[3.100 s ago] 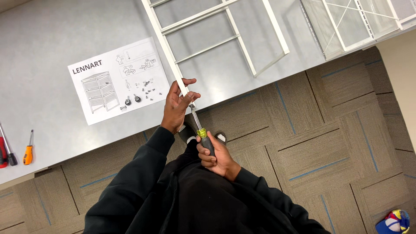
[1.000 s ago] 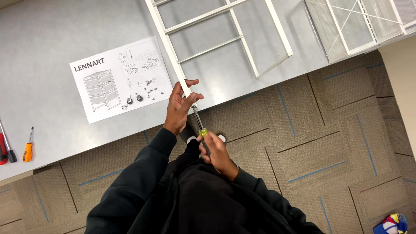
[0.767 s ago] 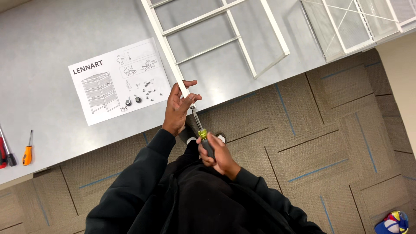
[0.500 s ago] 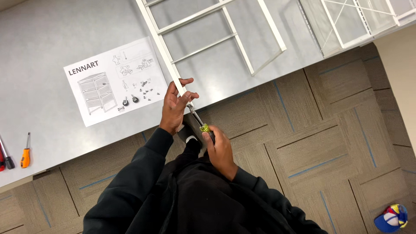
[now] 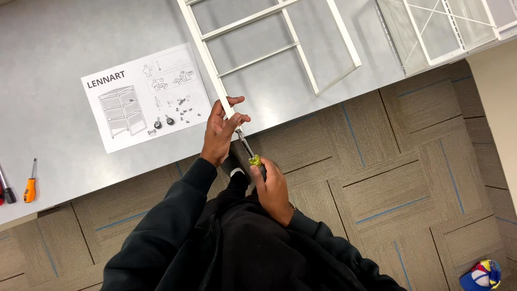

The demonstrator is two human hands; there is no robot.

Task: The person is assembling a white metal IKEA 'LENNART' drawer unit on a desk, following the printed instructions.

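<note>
The white metal ladder-shaped frame (image 5: 269, 48) lay flat on the grey surface (image 5: 70, 48), its near left corner jutting just past the surface's near edge. The left hand (image 5: 222, 131) pinched that corner, fingers wrapped over the rail. The right hand (image 5: 272, 188) was closed on the yellow-and-black-handled screwdriver (image 5: 251, 156), whose shaft pointed up into the corner. Compared with a second ago the right hand sat slightly turned on the handle while the frame had hardly moved, which suggested a screw being driven. Left of the frame lay a white instruction sheet (image 5: 145, 97); at the far left edge, a small orange-handled screwdriver (image 5: 30, 186). A white wire-mesh panel (image 5: 436, 27) rested to the right. Grey-brown carpet tiles (image 5: 409, 178) covered the floor.
</note>
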